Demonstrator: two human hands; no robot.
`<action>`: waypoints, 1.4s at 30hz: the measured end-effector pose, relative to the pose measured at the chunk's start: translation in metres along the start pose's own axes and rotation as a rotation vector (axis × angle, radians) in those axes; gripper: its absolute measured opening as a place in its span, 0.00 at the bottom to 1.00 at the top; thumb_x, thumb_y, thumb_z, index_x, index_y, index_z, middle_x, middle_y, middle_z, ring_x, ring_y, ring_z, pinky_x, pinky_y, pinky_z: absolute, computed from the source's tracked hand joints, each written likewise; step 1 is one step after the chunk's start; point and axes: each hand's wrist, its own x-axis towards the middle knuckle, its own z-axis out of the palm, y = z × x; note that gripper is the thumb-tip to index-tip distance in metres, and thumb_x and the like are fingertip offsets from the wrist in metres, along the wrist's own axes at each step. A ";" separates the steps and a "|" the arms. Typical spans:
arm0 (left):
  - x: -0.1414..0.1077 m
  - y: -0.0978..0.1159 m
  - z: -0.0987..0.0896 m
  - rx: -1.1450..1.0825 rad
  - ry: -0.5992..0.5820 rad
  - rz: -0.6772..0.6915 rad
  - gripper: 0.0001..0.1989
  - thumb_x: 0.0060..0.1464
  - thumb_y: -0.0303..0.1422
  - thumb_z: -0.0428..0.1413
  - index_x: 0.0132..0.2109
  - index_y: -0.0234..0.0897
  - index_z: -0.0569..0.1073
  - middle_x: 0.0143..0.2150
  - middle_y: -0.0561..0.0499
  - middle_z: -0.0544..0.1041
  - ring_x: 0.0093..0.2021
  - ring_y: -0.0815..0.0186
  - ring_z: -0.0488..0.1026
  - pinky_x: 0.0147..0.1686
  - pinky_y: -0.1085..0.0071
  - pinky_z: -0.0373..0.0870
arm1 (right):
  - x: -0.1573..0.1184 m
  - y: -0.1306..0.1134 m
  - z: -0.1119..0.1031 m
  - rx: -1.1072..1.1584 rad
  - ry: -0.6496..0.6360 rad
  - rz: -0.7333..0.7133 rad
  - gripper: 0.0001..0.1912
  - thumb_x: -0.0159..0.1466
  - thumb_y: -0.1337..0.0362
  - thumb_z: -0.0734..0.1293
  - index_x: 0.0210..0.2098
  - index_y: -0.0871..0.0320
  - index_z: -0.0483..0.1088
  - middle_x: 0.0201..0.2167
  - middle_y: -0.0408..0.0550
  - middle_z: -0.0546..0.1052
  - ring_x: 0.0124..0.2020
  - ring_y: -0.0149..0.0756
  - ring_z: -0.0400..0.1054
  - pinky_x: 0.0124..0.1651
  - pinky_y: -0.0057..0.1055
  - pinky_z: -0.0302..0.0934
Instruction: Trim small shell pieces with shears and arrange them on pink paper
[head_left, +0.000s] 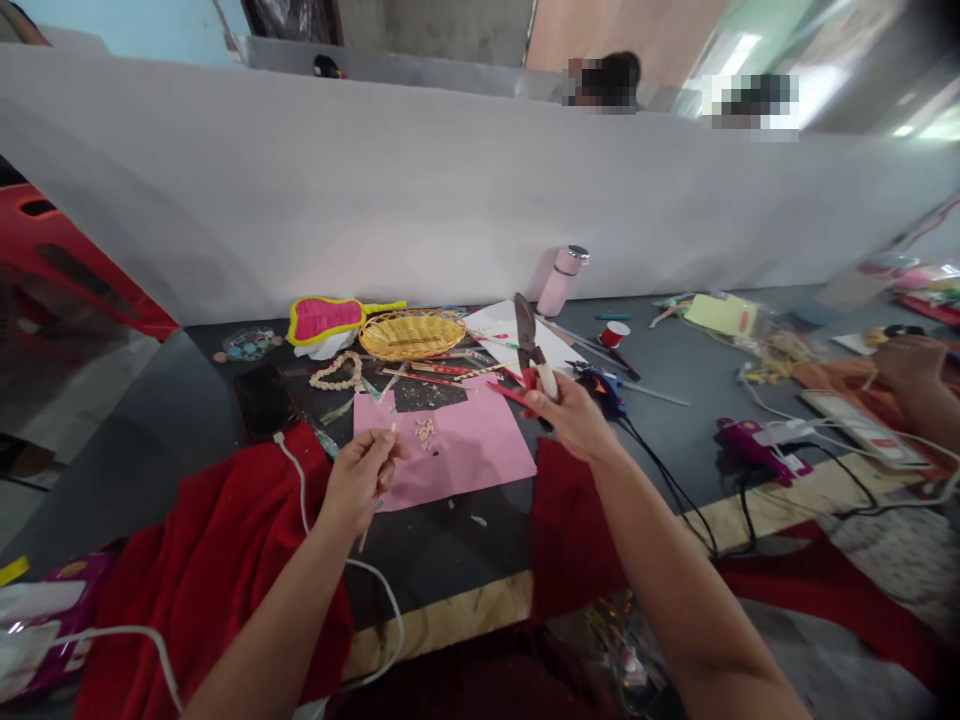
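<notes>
My left hand is closed in a pinch on a thin pale stick, whose tip shows above the fingertips, over the left edge of a pink sheet. In my right hand is a pair of scissors with dark blades pointing up and away; white and red parts show at the grip. A small pile of pale pieces lies on the pink sheet between my hands. Behind the sheet are a heart-shaped ring of pale pieces and a yellow woven basket.
A pink bottle stands against the white partition. Red cloth hangs over the near edge at left. A glue gun, a red spool and a purple power strip lie at right. Another person's hand is far right.
</notes>
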 end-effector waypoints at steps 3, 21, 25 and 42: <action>-0.001 -0.001 0.001 0.018 -0.014 0.031 0.14 0.48 0.40 0.60 0.30 0.33 0.67 0.26 0.52 0.75 0.15 0.81 0.54 0.14 0.81 0.46 | -0.006 -0.004 0.025 0.279 -0.230 0.113 0.13 0.59 0.58 0.67 0.39 0.57 0.64 0.50 0.54 0.68 0.41 0.39 0.70 0.31 0.31 0.65; -0.012 -0.004 0.001 0.372 0.051 0.226 0.09 0.56 0.37 0.53 0.35 0.35 0.69 0.29 0.51 0.77 0.18 0.76 0.58 0.18 0.79 0.56 | -0.035 0.007 0.064 -0.797 -0.509 -0.382 0.28 0.49 0.76 0.61 0.51 0.59 0.64 0.63 0.53 0.55 0.59 0.47 0.51 0.56 0.46 0.53; -0.011 -0.005 0.001 0.426 0.052 0.225 0.09 0.56 0.37 0.53 0.35 0.35 0.71 0.29 0.51 0.77 0.19 0.75 0.59 0.18 0.79 0.57 | -0.036 0.007 0.066 -0.806 -0.528 -0.382 0.29 0.50 0.75 0.60 0.52 0.58 0.64 0.63 0.53 0.54 0.59 0.49 0.50 0.55 0.47 0.54; -0.013 -0.002 -0.002 0.629 -0.044 0.227 0.09 0.56 0.36 0.52 0.35 0.36 0.73 0.30 0.50 0.79 0.27 0.69 0.72 0.23 0.78 0.65 | -0.038 0.024 0.071 -0.615 -0.458 -0.416 0.32 0.59 0.69 0.60 0.61 0.63 0.48 0.57 0.62 0.62 0.56 0.47 0.57 0.56 0.47 0.57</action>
